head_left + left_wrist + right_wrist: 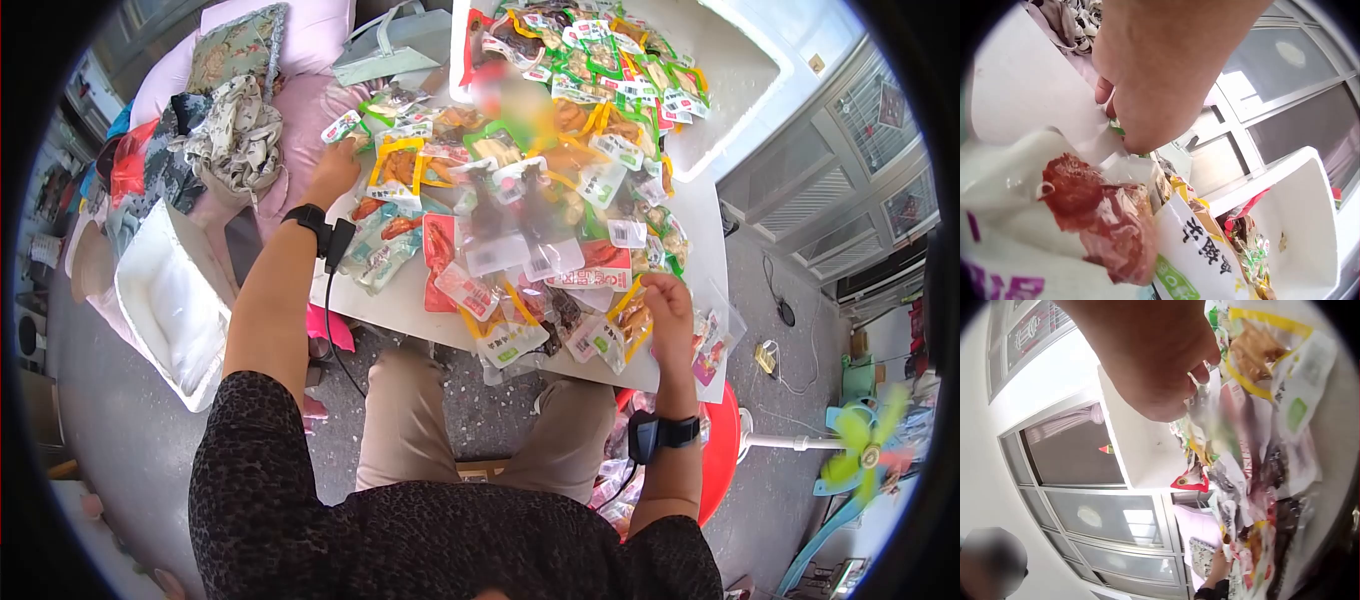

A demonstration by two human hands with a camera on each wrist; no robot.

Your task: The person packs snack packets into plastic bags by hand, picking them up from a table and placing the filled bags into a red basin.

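In the head view, my left hand (335, 172) is at the table's left edge, pinching a small green-and-white snack packet (345, 127). The left wrist view shows its fingertips (1105, 91) bent downward, the packet mostly hidden behind the hand. My right hand (668, 308) is at the near right of the pile, thumb and fingers curled at the edge of a yellow-edged snack packet (634, 320). That packet (1259, 353) has brown food inside, seen in the right wrist view. Between the hands lies a heap of packets, among them a red one (438, 250).
A white foam box (735, 75) with many packets stands at the table's far side. Another foam box (165, 290) is on the left, by a pink bed (300, 120) with clothes. A red tub (722, 470) holds packets beneath my right arm; a fan (868, 455) stands right.
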